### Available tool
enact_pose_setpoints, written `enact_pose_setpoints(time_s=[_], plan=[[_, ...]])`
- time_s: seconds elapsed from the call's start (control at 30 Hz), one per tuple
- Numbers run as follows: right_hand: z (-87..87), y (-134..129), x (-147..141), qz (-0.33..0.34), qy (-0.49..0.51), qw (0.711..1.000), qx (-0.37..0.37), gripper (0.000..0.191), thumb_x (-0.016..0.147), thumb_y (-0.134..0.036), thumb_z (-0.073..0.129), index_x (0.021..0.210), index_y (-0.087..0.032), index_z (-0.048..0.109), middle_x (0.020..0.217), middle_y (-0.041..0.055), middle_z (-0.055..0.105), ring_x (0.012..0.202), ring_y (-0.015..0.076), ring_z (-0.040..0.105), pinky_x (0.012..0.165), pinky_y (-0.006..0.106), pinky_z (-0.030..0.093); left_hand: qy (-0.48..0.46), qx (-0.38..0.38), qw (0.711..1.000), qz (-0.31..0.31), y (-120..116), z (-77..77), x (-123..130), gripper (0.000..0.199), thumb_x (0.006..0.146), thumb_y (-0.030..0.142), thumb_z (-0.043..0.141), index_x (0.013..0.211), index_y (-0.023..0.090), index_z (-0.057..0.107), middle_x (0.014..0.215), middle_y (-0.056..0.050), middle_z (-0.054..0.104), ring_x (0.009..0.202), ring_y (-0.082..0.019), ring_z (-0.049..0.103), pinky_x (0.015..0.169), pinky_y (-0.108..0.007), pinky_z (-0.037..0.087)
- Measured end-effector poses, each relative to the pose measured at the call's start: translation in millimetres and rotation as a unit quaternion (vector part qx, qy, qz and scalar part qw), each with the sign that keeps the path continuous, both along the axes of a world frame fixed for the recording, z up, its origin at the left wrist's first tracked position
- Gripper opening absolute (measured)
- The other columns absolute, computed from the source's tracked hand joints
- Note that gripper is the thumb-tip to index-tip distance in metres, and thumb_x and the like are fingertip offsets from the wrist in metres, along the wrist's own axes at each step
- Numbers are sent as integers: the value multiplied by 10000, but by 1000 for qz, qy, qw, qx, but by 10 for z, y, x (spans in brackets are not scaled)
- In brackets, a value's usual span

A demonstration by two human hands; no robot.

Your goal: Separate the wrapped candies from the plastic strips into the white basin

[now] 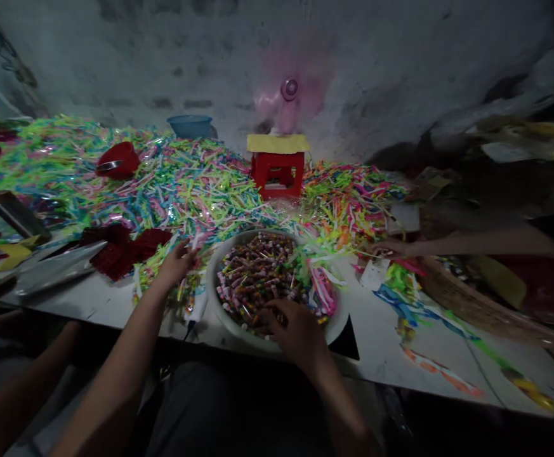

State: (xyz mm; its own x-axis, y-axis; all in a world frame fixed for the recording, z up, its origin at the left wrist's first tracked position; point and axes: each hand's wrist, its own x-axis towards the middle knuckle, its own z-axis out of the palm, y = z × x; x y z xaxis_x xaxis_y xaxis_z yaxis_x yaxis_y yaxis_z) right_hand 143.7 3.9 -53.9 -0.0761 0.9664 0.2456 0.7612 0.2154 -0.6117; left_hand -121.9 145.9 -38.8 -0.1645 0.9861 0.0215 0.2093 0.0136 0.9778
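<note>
A pale round basin [213,298] stands on the table in front of me, heaped with small brownish-pink tubes [252,273] with light ends. My right hand [298,330] is over its near side, fingers bent down at the tubes with a gap between thumb and forefinger. Left of the basin, my left hand [179,261] has its fingers drawn together at the edge of a pile of bright strips [210,190]. Something pale shows by its fingertips, too blurred to name. Green and pink strips [322,289] lie on the basin's right side.
Behind the basin stands a red stool [277,174] with a pink fan [289,105] on it. A red bowl [118,160] and a blue basin [190,125] sit among the strips. Another person's hand [391,248] works at right; someone's arm [43,374] shows at left.
</note>
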Motion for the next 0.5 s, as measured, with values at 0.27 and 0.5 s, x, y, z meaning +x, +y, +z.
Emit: enact_pose_setpoints(time_s=[0.27, 0.5], plan=[[-117, 2, 51, 7, -6, 1000, 6, 287, 910, -391, 461, 904, -223, 693, 873, 48, 732, 825, 225, 675, 726, 322, 458, -35, 92, 995, -1, -187, -293, -258, 569, 736, 361, 681, 1258, 186, 533, 1412, -130, 489, 1239, -248, 521, 1021, -343, 416], [-202, -2, 129, 0, -51, 999, 4, 367, 853, -487, 461, 888, -225, 716, 820, 74, 736, 688, 233, 670, 585, 309, 478, -2, -203, 972, -116, -1029, -599, -1090, 378, 693, 500, 723, 809, 144, 672, 725, -68, 703, 597, -166, 638, 552, -266, 503]])
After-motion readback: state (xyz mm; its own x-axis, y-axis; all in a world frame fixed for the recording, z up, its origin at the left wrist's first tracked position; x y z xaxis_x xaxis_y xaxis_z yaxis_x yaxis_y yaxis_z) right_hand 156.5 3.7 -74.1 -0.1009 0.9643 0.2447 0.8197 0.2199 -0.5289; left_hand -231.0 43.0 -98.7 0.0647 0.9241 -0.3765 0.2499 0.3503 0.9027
